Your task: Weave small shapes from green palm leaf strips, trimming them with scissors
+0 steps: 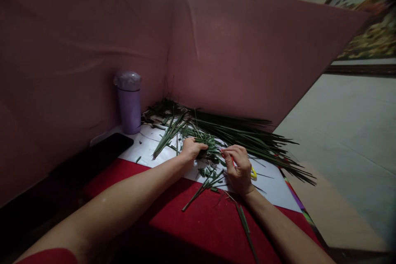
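Note:
My left hand (192,149) is closed around a small bundle of folded green leaf strips (210,145) over the white sheet (272,185). My right hand (238,169) is pinched on a thin strip running from that bundle, its fingers curled together. A yellow-handled tool (253,173) lies just under my right hand, mostly hidden. Loose cut leaf pieces (207,181) lie below both hands, reaching onto the red cloth (192,231).
A long pile of green palm leaves (247,132) lies behind the hands along the pink cloth screen (235,57). A purple lidded tumbler (129,102) stands at the back left. A black phone (99,152) lies left of the sheet. Floor drops away to the right.

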